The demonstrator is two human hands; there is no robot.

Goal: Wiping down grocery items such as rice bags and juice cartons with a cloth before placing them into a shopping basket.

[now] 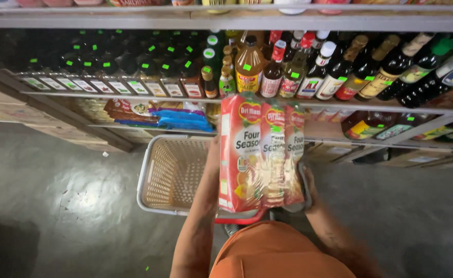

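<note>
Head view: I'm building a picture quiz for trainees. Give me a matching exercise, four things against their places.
Things:
1. Juice pack
2. Basket
3. Dark bottles
4. Blue packets

Places:
A. lower shelf, left of the pack
B. upper shelf, left part
C. between left hand and right hand
D. on the cart, under the pack

Pairs: 1-C, 2-D, 3-B, 4-A

One shrink-wrapped pack of three red juice cartons (261,154) is in view, and one beige plastic shopping basket with a grey rim (171,172). Two bare hands show, the left hand (215,154) and the right hand (308,190). The dark glass bottles with green stickers (134,72) on the shelf are too many and too crowded to count.
</note>
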